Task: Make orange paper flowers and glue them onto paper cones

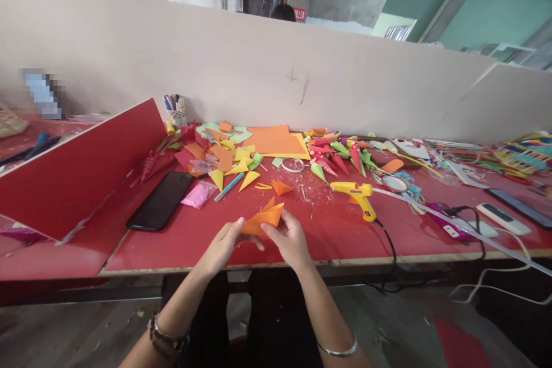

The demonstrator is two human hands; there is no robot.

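Observation:
Between my hands, just above the front of the red table (172,253), is a folded piece of orange paper (264,219) with pointed corners sticking up. My left hand (228,241) grips its left end, thumb on the near side. My right hand (290,237) pinches the right end, with the thumb pressed on the paper's face. Beyond the paper lies another small folded orange piece (282,187). To the right of it rests a yellow glue gun (356,195) with a glue stick out of its back. Yellow paper cones (249,180) and a blue pen (229,186) lie to the left.
At left are a black phone (160,201), a small bag of pink material (199,194) and a red upright board (95,167). Orange sheets (271,141) and red and green paper cones (336,155) lie at the back. A purple power strip (451,223) with cords sits right.

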